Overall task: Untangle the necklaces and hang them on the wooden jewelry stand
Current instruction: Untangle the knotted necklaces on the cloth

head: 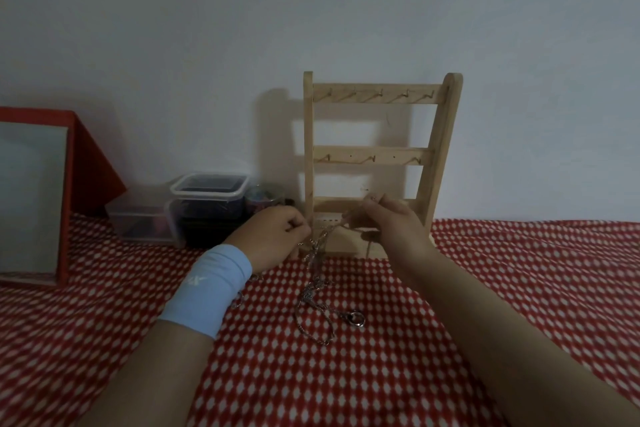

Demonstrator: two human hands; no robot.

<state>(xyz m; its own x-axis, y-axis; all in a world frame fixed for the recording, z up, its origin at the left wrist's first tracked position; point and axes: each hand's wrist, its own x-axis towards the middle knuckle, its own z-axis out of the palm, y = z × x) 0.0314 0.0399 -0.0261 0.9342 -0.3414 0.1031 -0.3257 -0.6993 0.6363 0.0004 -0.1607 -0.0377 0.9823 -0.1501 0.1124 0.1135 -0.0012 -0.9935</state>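
Silver-ish necklaces [315,255] hung in one tangled string, long axis running from the hands down toward the camera onto the red checked cloth [519,288] | left hand [277,236] and right hand [391,224] each pinched chain, knuckles up, slightly apart | both low in front of the upright wooden stand [377,156]

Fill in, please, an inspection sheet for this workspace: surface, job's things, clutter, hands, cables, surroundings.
Surface: red cloth with white diamond pattern, slightly wrinkled.
Job's things: tangled silver chain necklaces, upper part lifted between both hands, lower part and ring pendant lying on the cloth; light wooden jewelry stand upright against the wall, no necklace seen on its hooks.
Clutter: clear plastic boxes and small round jar left of the stand; red-framed grey panel at far left.
Hands: left hand pinches the chains; right hand pinches them too.
Cables: nothing seen.
Surroundings: plain white wall.
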